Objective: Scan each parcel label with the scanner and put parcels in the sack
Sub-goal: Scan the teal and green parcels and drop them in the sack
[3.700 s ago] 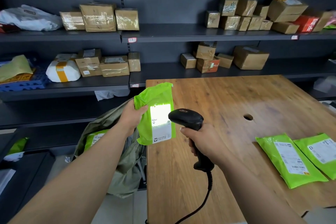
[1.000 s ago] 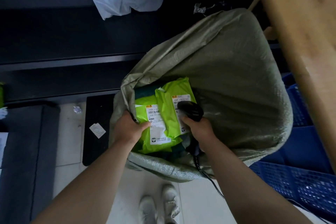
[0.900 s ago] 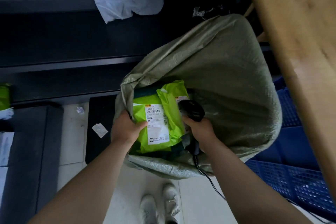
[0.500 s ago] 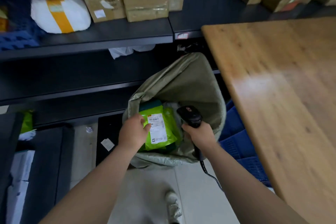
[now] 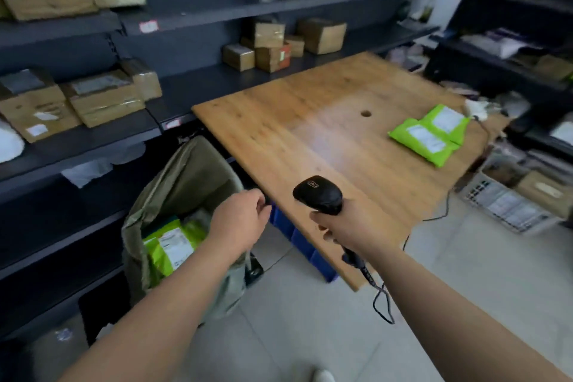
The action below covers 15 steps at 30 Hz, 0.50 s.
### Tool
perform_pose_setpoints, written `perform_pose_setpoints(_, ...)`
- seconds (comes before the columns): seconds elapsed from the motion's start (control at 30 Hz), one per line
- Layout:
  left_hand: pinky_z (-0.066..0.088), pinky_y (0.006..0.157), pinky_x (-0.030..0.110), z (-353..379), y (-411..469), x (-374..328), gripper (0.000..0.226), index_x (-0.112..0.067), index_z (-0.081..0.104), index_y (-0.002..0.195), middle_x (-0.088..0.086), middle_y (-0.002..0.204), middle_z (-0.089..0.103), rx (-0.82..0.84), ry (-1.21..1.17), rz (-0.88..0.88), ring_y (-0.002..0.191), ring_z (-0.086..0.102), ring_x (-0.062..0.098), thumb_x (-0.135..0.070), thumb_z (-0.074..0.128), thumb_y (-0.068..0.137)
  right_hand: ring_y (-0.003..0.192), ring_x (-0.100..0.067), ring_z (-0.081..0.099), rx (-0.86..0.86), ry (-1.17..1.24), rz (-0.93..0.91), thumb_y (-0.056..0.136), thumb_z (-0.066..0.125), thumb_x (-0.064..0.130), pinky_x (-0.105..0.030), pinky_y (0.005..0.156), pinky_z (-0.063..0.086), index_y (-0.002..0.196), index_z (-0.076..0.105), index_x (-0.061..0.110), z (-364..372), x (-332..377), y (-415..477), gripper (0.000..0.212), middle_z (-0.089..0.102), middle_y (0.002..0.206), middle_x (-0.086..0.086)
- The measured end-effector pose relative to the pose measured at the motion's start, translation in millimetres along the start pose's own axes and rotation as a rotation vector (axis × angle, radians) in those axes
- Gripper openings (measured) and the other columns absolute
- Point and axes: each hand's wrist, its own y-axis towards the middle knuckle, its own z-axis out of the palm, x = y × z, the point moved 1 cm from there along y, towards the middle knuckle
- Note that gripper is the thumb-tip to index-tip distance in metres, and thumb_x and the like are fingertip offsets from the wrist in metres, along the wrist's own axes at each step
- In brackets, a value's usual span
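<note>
Right hand (image 5: 341,226) wrapped tight around the scanner (image 5: 319,194) grip, scanner head up and over the near edge of the wooden table (image 5: 310,133); cable (image 5: 379,298) hangs from the grip toward the floor. Left hand (image 5: 240,222) empty, fingers loosely curled, hovering above the sack (image 5: 186,177) mouth, just off the table corner. Sack stands on the floor between shelving (image 5: 93,139) and table. Green parcels in sack (image 5: 169,245) lie below and left of the left hand, not touching it, labels up. Two green parcels on table (image 5: 429,135) overlap at the far right, well apart from both hands, labels up. Cardboard boxes (image 5: 269,46) on shelves behind.
</note>
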Motion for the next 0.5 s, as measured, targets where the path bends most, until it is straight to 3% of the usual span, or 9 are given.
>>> perform_pose_setpoints(0.1, 0.053, 0.077, 0.037, 12, 18, -65, 0.019, -0.019, 0.060, 0.102, -0.003, 0.099, 0.065, 0.025, 0.015, 0.115, 0.089, 0.062, 0.018, -0.035, 0.052, 0.095, 0.053, -0.010, 0.062, -0.098, 0.022, 0.015, 0.087, 0.069, 0.027, -0.030, 0.059, 0.050, 0.091, 0.065, 0.011, -62, -21, -10, 0.017, 0.070, 0.076, -0.003)
perform_pose_setpoints(0.23, 0.054, 0.076, 0.036, 42, 49, -148, 0.024, -0.018, 0.061, 0.106, -0.003, 0.100, 0.065, 0.022, 0.055, 0.219, 0.090, 0.062, 0.018, -0.036, 0.050, 0.095, 0.048, -0.010, 0.060, -0.215, 0.075, 0.019, 0.085, 0.071, 0.025, -0.025, 0.052, 0.045, 0.087, 0.065, 0.011, -147, -58, -9, 0.016, 0.066, 0.070, -0.001)
perform_pose_setpoints(0.33, 0.048, 0.071, 0.029, 68, 75, -204, 0.024, -0.017, 0.061, 0.105, -0.002, 0.101, 0.066, 0.016, 0.073, 0.241, 0.093, 0.062, 0.021, -0.036, 0.051, 0.094, 0.049, -0.013, 0.060, -0.266, 0.113, 0.016, 0.084, 0.071, 0.024, -0.023, 0.048, 0.044, 0.088, 0.065, 0.010, -208, -82, 0, 0.016, 0.066, 0.070, -0.003)
perform_pose_setpoints(0.5, 0.046, 0.077, 0.029, 120, 122, -299, 0.024, -0.019, 0.062, 0.108, -0.001, 0.104, 0.067, 0.003, 0.021, 0.205, 0.099, 0.061, 0.022, -0.035, 0.053, 0.092, 0.051, -0.014, 0.061, -0.311, 0.146, 0.023, 0.084, 0.071, 0.025, -0.026, 0.051, 0.045, 0.081, 0.064, 0.014, -314, -128, 31, 0.013, 0.068, 0.072, -0.005)
